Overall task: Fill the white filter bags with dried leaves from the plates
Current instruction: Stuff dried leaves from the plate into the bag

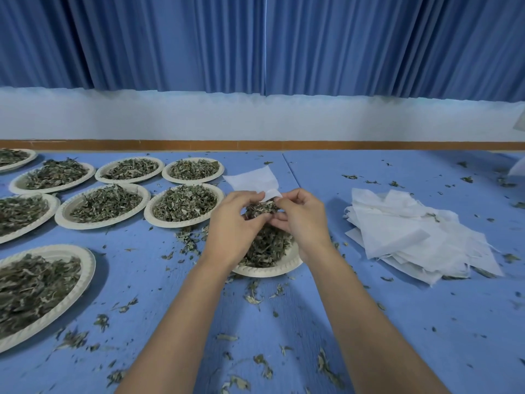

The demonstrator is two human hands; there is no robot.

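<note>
Left hand (235, 223): curled round a leaf clump (260, 208)
Right hand (302, 220): pinching filter bag (251, 180), touching the left
Filter bag: twelve o'clock of hands
Plate (270, 271): beneath hands
Spare bags (412, 234): three o'clock

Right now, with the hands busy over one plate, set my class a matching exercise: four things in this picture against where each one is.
Things
1. filter bag
2. pile of empty bags
3. blue curtain
4. loose leaf bits

Places
A. hanging behind the table
B. scattered over the table
C. held by the left hand and right hand, above a plate
D. lying on the table, right of the hands

Pairs: 1-C, 2-D, 3-A, 4-B
</note>
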